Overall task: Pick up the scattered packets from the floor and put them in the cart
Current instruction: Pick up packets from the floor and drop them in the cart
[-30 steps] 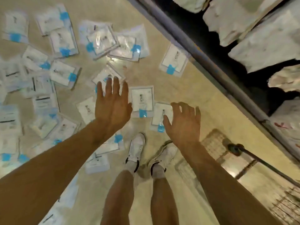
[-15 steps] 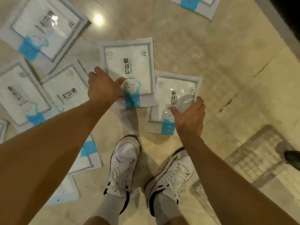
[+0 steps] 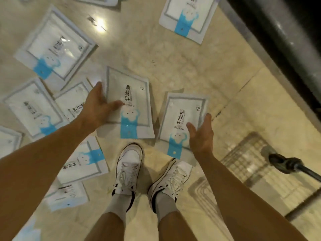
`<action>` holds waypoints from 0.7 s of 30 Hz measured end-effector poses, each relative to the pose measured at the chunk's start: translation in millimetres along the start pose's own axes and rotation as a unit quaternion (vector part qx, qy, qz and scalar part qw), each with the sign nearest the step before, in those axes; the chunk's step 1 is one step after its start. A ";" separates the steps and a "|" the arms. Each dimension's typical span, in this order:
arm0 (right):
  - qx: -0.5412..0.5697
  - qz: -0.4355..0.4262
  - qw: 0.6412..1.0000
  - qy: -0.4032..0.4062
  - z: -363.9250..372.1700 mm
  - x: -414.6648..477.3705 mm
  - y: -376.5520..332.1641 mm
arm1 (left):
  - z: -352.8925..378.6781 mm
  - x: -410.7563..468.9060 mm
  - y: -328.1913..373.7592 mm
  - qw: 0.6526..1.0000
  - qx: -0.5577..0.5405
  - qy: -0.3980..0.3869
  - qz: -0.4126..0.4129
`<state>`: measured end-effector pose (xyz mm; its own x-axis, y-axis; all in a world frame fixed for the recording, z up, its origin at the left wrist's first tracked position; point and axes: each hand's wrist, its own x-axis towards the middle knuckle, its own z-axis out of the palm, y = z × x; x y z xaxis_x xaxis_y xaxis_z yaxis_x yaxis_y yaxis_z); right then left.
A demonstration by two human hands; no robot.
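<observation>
Under the thumb of each hand a packet is lying on the floor [image 3: 173, 66]: the left hand [image 3: 98, 106] is pinching the left packet [image 3: 132, 94] by its edge, the right hand [image 3: 201, 136] is gripping the right packet [image 3: 180, 115], so both are probably needing lifting and carrying to the cart.

Flat white plastic packets [image 3: 128, 101], each with a grey inner border, black lettering and a sky-blue tab bearing a white cartoon figure. Polished beige stone floor [image 3: 173, 66], faintly marbled. White lace-up sneakers [image 3: 129, 164] with black trim; pale grey socks [image 3: 118, 204]. Dark grey metal rail [image 3: 278, 32].
</observation>
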<state>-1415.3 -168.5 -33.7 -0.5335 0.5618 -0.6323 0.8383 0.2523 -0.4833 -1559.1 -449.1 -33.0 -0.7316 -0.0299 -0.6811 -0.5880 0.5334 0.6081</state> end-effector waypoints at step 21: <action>0.224 -0.123 0.964 -0.070 -540.2 -396.9 -324.0 | -278.3 -478.5 502.5 0.963 -0.105 -0.149 0.196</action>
<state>-1414.7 -47.6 701.0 -0.7458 0.4084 -0.5263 0.5691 -0.0201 -0.8220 -1600.6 -402.1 712.0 -0.7982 0.4005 -0.4500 -0.3662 0.2706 0.8903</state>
